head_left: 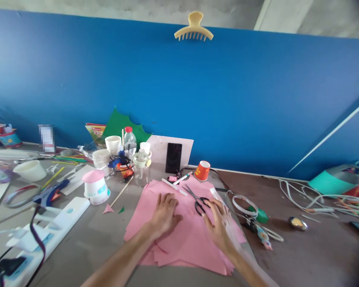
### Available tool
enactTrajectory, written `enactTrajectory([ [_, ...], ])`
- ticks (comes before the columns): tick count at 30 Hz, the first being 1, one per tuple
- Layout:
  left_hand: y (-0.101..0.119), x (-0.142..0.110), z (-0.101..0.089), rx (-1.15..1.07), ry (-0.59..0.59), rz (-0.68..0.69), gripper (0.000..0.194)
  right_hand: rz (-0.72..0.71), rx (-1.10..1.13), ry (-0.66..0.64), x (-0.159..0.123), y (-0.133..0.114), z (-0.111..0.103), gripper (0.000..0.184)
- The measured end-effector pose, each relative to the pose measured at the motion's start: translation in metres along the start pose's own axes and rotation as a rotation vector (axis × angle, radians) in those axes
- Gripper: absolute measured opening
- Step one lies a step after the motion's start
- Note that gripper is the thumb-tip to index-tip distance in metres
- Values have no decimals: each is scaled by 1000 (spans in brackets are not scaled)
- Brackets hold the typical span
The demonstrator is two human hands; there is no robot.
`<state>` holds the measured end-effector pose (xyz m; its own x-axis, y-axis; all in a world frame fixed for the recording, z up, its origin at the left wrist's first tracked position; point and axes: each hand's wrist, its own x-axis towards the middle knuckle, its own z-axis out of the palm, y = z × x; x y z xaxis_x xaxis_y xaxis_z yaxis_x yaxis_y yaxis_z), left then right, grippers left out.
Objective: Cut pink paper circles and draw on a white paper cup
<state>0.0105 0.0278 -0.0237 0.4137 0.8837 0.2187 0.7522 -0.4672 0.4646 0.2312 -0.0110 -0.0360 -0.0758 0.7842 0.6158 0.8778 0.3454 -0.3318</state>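
A stack of pink paper sheets [188, 239] lies on the table in front of me. My left hand [165, 215] rests flat on the pink paper, fingers stretched out. My right hand [219, 225] also lies on the paper, fingers spread, slightly blurred, with its fingertips close to the black-handled scissors [199, 201] that lie open on the sheets. A white pen [174, 186] and a marker [182, 178] lie at the far edge of the paper.
A red paper cup [202, 170] and a black phone [173, 158] stand behind the paper. White cups [113, 144], a water bottle [129, 140], a glue gun [49, 194], a power strip [48, 229] sit left. Cables [302, 195] and a green object [261, 216] lie right. A hair clip [194, 28] is on the blue wall.
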Motion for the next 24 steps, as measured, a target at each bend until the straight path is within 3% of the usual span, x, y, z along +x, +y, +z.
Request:
enactTrajectory([
  [6, 1, 3, 3, -136, 45, -23, 9, -11, 158, -36, 3, -1, -3, 28],
  [10, -1, 10, -3, -598, 133, -29, 10, 234, 431, -104, 12, -10, -5, 25],
  [12, -2, 14, -8, -852, 177, -124, 11, 375, 585, -156, 19, -18, -6, 29],
  [15, -2, 16, -12, -1146, 269, -261, 17, 466, 801, -191, 28, -34, -2, 36],
  [19, 3, 16, -10, -1407, 288, -310, 29, 526, 909, -127, 38, -57, 12, 32],
  [24, 16, 15, -13, -1480, 297, -389, 36, 549, 915, -59, 48, -68, 27, 26],
])
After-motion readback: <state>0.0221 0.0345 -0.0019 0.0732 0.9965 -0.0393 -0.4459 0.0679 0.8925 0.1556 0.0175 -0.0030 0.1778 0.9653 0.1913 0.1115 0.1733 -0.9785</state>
